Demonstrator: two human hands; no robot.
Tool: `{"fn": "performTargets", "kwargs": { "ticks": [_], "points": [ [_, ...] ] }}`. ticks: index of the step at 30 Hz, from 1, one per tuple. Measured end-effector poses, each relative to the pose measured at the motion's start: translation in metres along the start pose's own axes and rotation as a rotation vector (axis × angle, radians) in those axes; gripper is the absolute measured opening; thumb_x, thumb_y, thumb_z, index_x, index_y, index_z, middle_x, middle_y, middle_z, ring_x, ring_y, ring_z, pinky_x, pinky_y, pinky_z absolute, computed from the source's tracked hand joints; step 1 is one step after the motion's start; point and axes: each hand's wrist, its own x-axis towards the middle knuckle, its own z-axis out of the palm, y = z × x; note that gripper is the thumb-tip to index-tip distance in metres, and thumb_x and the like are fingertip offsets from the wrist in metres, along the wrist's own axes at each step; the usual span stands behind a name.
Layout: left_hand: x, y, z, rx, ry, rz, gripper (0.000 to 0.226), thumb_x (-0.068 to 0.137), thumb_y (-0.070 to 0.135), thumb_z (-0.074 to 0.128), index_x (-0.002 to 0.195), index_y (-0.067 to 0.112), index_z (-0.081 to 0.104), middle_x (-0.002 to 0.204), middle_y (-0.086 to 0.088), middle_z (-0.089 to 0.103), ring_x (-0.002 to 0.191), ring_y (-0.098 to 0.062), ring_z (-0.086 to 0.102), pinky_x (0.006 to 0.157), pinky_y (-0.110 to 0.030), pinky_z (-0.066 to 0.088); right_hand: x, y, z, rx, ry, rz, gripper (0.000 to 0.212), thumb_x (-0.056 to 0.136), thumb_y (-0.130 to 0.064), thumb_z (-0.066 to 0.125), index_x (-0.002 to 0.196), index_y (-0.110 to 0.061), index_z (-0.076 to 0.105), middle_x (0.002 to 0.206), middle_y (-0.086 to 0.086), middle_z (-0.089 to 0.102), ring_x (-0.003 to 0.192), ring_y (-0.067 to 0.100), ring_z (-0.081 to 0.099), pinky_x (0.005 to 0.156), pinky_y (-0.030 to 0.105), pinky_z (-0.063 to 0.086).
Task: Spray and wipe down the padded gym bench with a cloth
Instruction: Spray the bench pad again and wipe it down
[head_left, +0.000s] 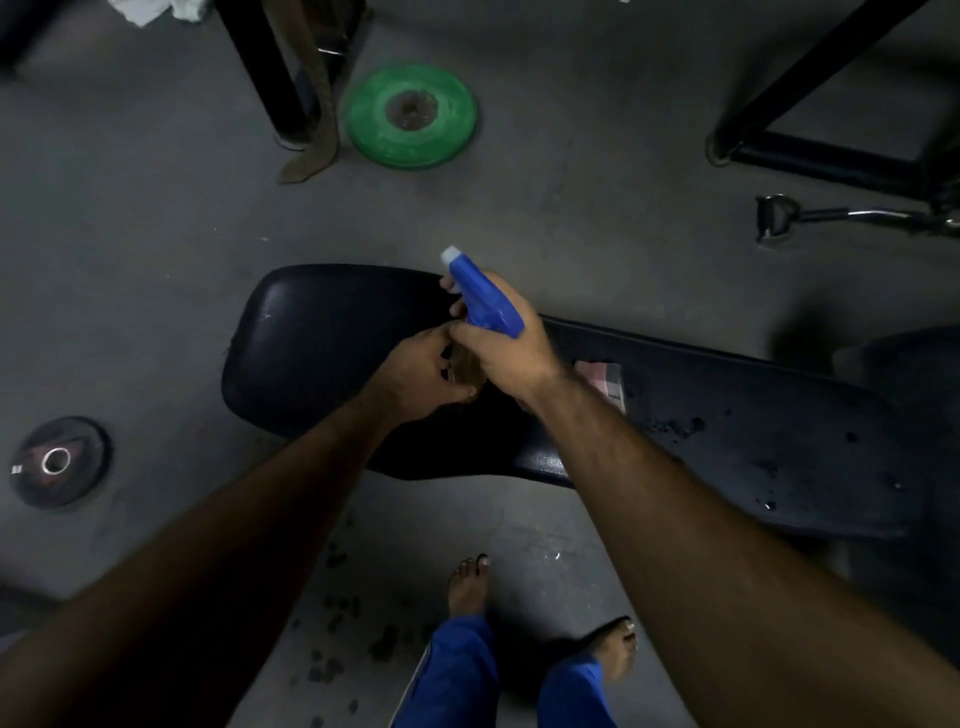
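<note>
A black padded gym bench (322, 353) runs from centre left to the right edge, with wet spots on its right part. Above its middle my right hand (506, 343) grips the blue head of a spray bottle (480, 296), its white nozzle pointing up and away. My left hand (423, 371) holds the lower body of the same bottle, which is mostly hidden between both hands. A folded pink-and-white cloth (605, 379) lies on the bench just right of my right wrist.
A green weight plate (410, 115) lies on the grey floor beyond the bench, a dark plate (58, 461) at the left. Black machine frames (810, 156) stand at the back, with a metal cable handle (774, 218) at the right. My bare feet (470, 582) are in front of the bench.
</note>
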Motion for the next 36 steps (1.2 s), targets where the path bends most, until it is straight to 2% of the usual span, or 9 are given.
{"fn": "performTargets", "kwargs": {
  "ticks": [7, 13, 16, 19, 23, 27, 31, 33, 36],
  "points": [
    [0.002, -0.002, -0.002, -0.099, -0.049, -0.075, 0.064, 0.071, 0.008, 0.081, 0.127, 0.024, 0.054, 0.110, 0.008, 0.067, 0.098, -0.005, 0.065, 0.090, -0.033, 0.054, 0.000, 0.004, -0.004, 0.072, 0.015, 0.095, 0.050, 0.079, 0.011, 0.072, 0.111, -0.027, 0.063, 0.093, -0.007, 0.064, 0.086, 0.012, 0.061, 0.082, 0.031, 0.053],
    [-0.023, -0.001, 0.007, -0.136, 0.043, -0.238, 0.068, 0.065, 0.032, 0.081, 0.128, 0.028, 0.056, 0.111, 0.008, 0.069, 0.102, -0.012, 0.066, 0.097, -0.039, 0.051, -0.024, 0.015, -0.016, 0.010, 0.134, 0.161, 0.063, 0.076, 0.013, 0.070, 0.128, -0.020, 0.057, 0.116, -0.006, 0.061, 0.123, 0.022, 0.055, 0.106, 0.035, 0.042],
    [-0.043, 0.004, 0.019, -0.003, 0.185, -0.350, 0.050, 0.078, 0.028, 0.075, 0.125, 0.018, 0.059, 0.113, -0.002, 0.068, 0.106, -0.019, 0.063, 0.090, -0.025, 0.044, -0.041, 0.030, -0.024, 0.053, 0.182, 0.205, 0.054, 0.079, 0.014, 0.069, 0.120, -0.020, 0.060, 0.106, -0.010, 0.058, 0.114, 0.019, 0.055, 0.104, 0.037, 0.046],
    [-0.059, 0.012, 0.040, 0.018, 0.153, -0.418, 0.036, 0.085, 0.029, 0.068, 0.118, 0.012, 0.063, 0.109, -0.003, 0.067, 0.098, -0.018, 0.061, 0.083, -0.026, 0.044, -0.057, 0.058, -0.035, 0.043, 0.219, 0.273, 0.045, 0.082, 0.008, 0.071, 0.108, -0.027, 0.063, 0.103, -0.005, 0.059, 0.107, 0.017, 0.058, 0.095, 0.030, 0.051],
    [-0.055, 0.014, 0.080, 0.124, 0.033, -0.328, 0.032, 0.088, 0.034, 0.064, 0.113, 0.015, 0.064, 0.106, -0.003, 0.068, 0.097, -0.021, 0.063, 0.080, -0.029, 0.047, -0.073, 0.099, -0.062, -0.104, 0.285, 0.302, 0.040, 0.084, 0.001, 0.071, 0.095, -0.037, 0.064, 0.098, -0.007, 0.064, 0.097, 0.014, 0.063, 0.090, 0.031, 0.053],
    [-0.030, 0.025, 0.124, 0.171, 0.025, -0.202, 0.040, 0.089, 0.031, 0.063, 0.125, 0.013, 0.061, 0.118, -0.007, 0.067, 0.107, -0.024, 0.063, 0.090, -0.032, 0.049, -0.078, 0.130, -0.100, -0.371, 0.307, 0.254, 0.020, 0.088, -0.011, 0.070, 0.102, -0.026, 0.068, 0.106, 0.001, 0.068, 0.087, 0.013, 0.065, 0.083, 0.029, 0.054],
    [0.001, 0.027, 0.160, 0.286, 0.196, -0.049, 0.040, 0.091, 0.024, 0.050, 0.127, 0.010, 0.058, 0.123, -0.012, 0.062, 0.110, -0.029, 0.059, 0.093, -0.034, 0.045, -0.063, 0.155, -0.124, -0.768, 0.255, 0.069, 0.031, 0.089, -0.022, 0.060, 0.118, -0.014, 0.068, 0.126, 0.007, 0.063, 0.115, 0.026, 0.059, 0.097, 0.038, 0.051],
    [0.017, 0.022, 0.171, 0.318, 0.270, -0.006, 0.049, 0.085, 0.023, 0.038, 0.127, 0.006, 0.057, 0.126, -0.016, 0.060, 0.114, -0.033, 0.057, 0.097, -0.038, 0.044, -0.050, 0.167, -0.126, -0.888, 0.188, -0.005, 0.044, 0.091, -0.024, 0.054, 0.133, -0.014, 0.061, 0.145, 0.011, 0.054, 0.139, 0.032, 0.044, 0.115, 0.045, 0.038],
    [0.041, 0.001, 0.178, 0.410, 0.247, -0.022, 0.051, 0.091, 0.021, 0.038, 0.139, 0.006, 0.047, 0.146, -0.016, 0.044, 0.138, -0.031, 0.037, 0.113, -0.038, 0.028, -0.034, 0.186, -0.123, -0.953, 0.040, -0.033, 0.056, 0.091, -0.027, 0.055, 0.146, -0.013, 0.049, 0.159, 0.011, 0.037, 0.151, 0.031, 0.024, 0.122, 0.046, 0.021]
  ]
}}
